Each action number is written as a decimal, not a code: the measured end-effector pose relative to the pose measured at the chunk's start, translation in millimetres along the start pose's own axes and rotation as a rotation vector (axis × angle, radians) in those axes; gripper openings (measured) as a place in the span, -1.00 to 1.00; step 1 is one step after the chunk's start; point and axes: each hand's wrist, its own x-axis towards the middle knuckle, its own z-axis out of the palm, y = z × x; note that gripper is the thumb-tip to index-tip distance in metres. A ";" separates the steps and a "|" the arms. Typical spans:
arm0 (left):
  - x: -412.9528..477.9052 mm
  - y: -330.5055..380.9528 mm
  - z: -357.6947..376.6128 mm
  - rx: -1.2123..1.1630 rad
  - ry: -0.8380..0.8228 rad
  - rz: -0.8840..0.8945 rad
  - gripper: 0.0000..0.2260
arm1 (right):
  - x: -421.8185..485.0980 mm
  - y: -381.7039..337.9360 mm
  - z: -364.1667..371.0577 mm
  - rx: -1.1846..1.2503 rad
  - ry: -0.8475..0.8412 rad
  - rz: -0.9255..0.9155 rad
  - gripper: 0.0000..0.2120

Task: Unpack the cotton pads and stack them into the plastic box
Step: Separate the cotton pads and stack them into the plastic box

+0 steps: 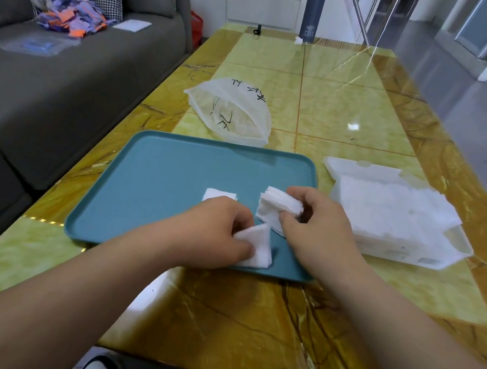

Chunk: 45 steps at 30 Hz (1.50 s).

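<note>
Left fingers [243,220] pinching one cotton pad [256,248], right fingers [289,219] gripping one stack [279,204], one loose pad [219,195] on tray [180,139]

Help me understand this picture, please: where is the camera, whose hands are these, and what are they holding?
There is no machine here: a person works with bare hands, and the one camera sits on their head, looking forward and down. The left hand pinches a single cotton pad over the teal tray, and the right hand grips a small stack of pads. Another loose pad lies on the tray, partly behind the left hand. To the right on the table stands the open plastic box, holding many pads. Beyond the tray lies a translucent bag with black writing.
</note>
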 end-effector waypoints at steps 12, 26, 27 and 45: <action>4.5 -7.5 2.1 -0.384 0.182 0.011 -0.96 | -1.2 -0.3 -6.7 0.152 -0.176 -0.024 -0.73; 8.4 -24.2 -11.4 -0.061 0.356 0.051 -0.87 | -4.2 2.2 1.9 0.107 -0.121 -0.087 -0.65; 8.8 -28.5 -14.2 -0.019 0.369 0.042 -0.85 | -3.8 1.9 1.8 0.098 -0.112 -0.090 -0.64; 9.1 -28.6 -24.9 0.031 0.415 0.061 -0.59 | -3.4 2.6 3.4 0.038 -0.165 -0.126 -0.57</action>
